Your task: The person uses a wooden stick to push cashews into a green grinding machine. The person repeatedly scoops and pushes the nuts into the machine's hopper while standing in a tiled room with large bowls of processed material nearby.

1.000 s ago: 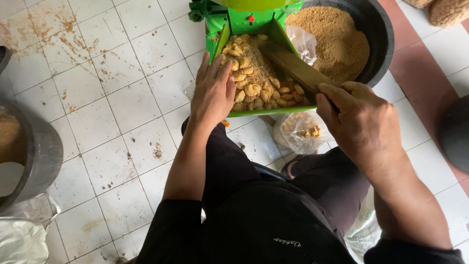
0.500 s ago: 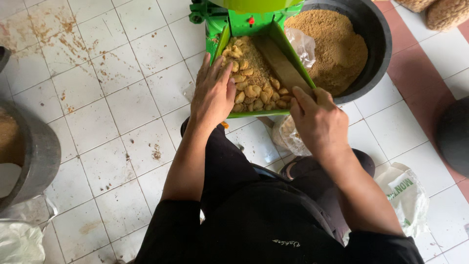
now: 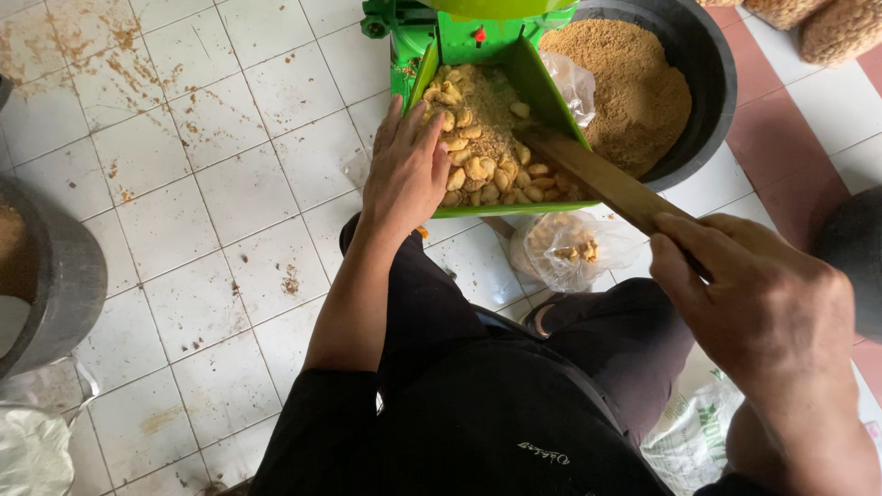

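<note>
A green machine has a sloping green chute filled with pale yellow chunks and crumbs. My left hand lies flat on the chute's left edge, fingers spread beside the chunks. My right hand grips a flat wooden stick whose far end rests in the chunks at the chute's right side. Behind the chute stands a black tub full of fine brown meal.
A clear plastic bag with a few yellow pieces lies on the white tiled floor under the chute. A grey bucket stands at the left. A white printed sack lies by my right leg. Crumbs dot the tiles.
My right hand has pulled back toward me along the wooden stick, away from the chute. My left hand has stayed on the chute's left edge.
</note>
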